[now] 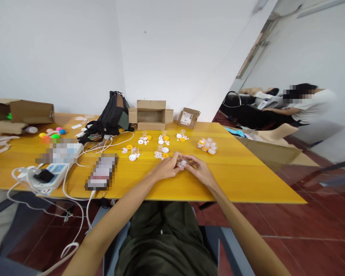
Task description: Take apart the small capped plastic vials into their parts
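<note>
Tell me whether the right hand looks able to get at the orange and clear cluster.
Probably yes: the right hand is nearby, with bare tabletop between it and the orange and clear cluster. It seems busy with a small whitish piece, though, so may need freeing first.

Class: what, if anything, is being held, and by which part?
A small, whitish, clear plastic piece, between the left hand and right hand, by its sides; finer detail cannot be told.
</note>
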Motion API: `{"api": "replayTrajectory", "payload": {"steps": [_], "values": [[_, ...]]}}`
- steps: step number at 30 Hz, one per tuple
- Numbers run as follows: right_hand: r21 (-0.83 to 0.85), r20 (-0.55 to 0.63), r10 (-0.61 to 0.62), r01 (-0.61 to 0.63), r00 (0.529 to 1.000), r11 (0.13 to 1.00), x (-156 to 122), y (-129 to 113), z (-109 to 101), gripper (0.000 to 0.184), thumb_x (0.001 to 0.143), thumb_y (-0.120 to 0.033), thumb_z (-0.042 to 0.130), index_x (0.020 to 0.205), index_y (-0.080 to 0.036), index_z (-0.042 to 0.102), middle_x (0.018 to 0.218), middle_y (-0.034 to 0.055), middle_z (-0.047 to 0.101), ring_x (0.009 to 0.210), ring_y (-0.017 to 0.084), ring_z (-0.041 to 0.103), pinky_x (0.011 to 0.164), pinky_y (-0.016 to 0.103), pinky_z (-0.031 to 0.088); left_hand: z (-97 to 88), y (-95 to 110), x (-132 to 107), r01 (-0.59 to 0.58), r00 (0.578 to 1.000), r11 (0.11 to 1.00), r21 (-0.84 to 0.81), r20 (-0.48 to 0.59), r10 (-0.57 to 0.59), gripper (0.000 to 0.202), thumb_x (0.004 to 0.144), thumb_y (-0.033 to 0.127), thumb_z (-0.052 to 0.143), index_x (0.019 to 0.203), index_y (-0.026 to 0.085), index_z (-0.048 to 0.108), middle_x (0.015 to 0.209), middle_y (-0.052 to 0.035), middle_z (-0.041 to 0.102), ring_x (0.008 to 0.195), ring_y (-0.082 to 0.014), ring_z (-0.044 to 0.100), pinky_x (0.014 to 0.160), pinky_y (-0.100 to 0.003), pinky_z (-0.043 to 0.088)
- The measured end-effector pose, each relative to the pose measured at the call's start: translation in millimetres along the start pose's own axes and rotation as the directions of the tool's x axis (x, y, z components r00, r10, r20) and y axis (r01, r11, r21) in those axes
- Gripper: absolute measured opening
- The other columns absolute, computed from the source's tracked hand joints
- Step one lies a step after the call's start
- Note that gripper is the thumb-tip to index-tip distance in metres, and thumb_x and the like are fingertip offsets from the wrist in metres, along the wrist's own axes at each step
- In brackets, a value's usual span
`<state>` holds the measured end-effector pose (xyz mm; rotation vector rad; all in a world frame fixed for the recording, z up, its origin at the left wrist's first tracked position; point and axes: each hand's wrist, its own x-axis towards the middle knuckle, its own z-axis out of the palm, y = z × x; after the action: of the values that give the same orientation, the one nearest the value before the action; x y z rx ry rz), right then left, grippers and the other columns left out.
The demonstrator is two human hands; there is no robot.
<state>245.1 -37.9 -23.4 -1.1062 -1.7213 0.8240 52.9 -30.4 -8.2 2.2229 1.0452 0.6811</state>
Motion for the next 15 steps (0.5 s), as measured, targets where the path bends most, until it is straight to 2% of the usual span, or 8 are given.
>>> {"api": "replayTrajectory", "payload": {"steps": [3,8,15], "values": [[-0.024,-0.037,-0.006,0.005,0.999,1.0,0.1,1.3,2.8,0.039,0.075,-0.053,0.073,0.104,-0.026,0.071,0.106,0.0059,0.075,0.095,0.026,0.069,0.086,0.041,0.056,0.5,-0.9,0.5,0.013,1.0,1.0,-0.016,-0.011,-0.013,0.03,0.09,0.035,0.057,0.116,0.026,0.043,0.107,-0.0031,0.068,0.098,-0.0228,0.067,0.088,-0.035,0.052],[-0.086,-0.097,0.001,-0.01,0.995,0.996,-0.3,3.2,6.1,0.036,0.075,-0.054,0.071,0.094,-0.024,0.068,0.087,0.0046,0.073,0.076,0.023,0.066,0.07,0.036,0.057,0.4,-2.0,1.4,0.015,1.0,1.0,-0.026,-0.023,-0.015,0.036,0.087,0.031,0.061,0.118,0.026,0.043,0.108,-0.0045,0.069,0.095,-0.0233,0.068,0.087,-0.035,0.052],[-0.102,-0.091,-0.083,0.074,0.992,0.992,-2.0,1.9,6.9,0.036,0.08,-0.051,0.067,0.106,-0.025,0.064,0.104,0.007,0.073,0.096,0.026,0.068,0.086,0.041,0.055,0.1,-3.2,1.4,0.012,1.0,1.0,-0.025,-0.007,-0.012,0.038,0.087,0.029,0.06,0.12,0.024,0.042,0.1,-0.0039,0.07,0.09,-0.0235,0.069,0.083,-0.035,0.053]]}}
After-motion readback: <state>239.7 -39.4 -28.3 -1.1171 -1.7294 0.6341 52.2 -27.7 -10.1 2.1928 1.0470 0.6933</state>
